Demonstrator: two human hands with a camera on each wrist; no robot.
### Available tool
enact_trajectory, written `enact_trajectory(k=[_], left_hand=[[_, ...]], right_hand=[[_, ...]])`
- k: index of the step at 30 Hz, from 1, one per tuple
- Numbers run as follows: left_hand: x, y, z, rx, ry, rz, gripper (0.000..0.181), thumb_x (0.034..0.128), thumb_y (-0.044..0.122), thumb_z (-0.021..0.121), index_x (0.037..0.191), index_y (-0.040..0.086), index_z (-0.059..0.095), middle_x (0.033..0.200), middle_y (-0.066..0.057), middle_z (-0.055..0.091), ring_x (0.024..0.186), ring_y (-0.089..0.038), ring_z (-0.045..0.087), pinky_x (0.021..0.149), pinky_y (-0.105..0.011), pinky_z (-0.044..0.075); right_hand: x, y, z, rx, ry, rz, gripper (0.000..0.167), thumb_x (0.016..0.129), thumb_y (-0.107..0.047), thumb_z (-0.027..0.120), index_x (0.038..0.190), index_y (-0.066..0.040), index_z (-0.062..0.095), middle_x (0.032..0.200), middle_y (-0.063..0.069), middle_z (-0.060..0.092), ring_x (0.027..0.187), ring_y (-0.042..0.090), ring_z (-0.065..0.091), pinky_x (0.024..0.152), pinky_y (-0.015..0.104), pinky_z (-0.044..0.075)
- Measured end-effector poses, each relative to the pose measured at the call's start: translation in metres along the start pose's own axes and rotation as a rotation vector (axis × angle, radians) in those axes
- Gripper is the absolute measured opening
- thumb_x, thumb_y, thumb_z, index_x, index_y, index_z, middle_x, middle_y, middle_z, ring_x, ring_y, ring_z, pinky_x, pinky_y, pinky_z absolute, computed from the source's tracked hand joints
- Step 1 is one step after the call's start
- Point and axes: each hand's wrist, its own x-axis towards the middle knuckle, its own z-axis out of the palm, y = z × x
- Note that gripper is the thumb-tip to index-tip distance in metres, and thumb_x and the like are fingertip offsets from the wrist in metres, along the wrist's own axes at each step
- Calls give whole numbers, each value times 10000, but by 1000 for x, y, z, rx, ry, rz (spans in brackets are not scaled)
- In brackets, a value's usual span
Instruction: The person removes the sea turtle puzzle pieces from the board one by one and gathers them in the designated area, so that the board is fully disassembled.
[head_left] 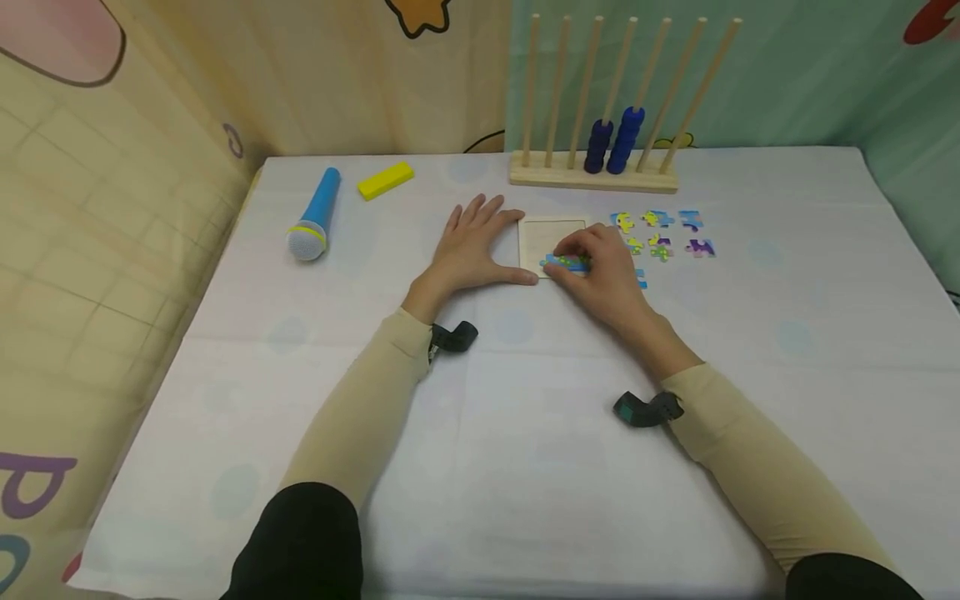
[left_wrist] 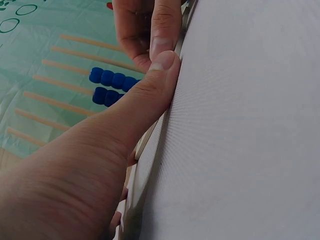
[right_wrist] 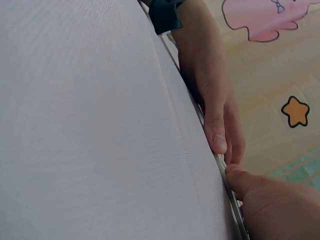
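Note:
A shallow wooden puzzle tray (head_left: 534,242) lies on the table between the two hands. My left hand (head_left: 471,250) spreads its fingers at the tray's left side, the thumb at its lower left corner and the index finger near the upper left. Over the tray's lower right, my right hand (head_left: 602,271) has curled fingers and pinches a blue-green jigsaw piece (head_left: 566,262); the fingers partly hide it, and whether other pieces adjoin it I cannot tell. Loose jigsaw pieces (head_left: 660,248) lie right of the tray. Both wrist views show the left hand (left_wrist: 125,125) (right_wrist: 215,100) close to the right fingertips.
Behind the tray stands a wooden peg rack (head_left: 592,179) with dark blue beads (head_left: 626,142) on two pegs. A blue toy microphone (head_left: 318,204) and a yellow block (head_left: 386,181) lie at the back left. Patterned curtains (head_left: 322,75) border the white-covered table.

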Motion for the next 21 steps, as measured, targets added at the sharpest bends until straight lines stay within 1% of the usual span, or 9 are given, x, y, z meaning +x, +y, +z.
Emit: enact_trajectory(k=[9,21], left_hand=[[2,-1,2,8,-6,-4,1079,741,804,772,1625,326,380,1775,-36,174,1657,-278,16,1330,-520,-42],[2,-1,0,7,-6,0,1083,739,798,780,1624,315,386,1775,-46,178,1656,-287,23,1330,-531,-31]], right_hand=[[2,0,0,-30,-44,-8,319,921,-223,843,1129,-18,714,1002,164,581,963,329,450,875,442,369],[4,-2,-1,-35,-77,18,293,931,-230,833,1120,-44,709,1012,158,572,975,330,441,871,425,360]])
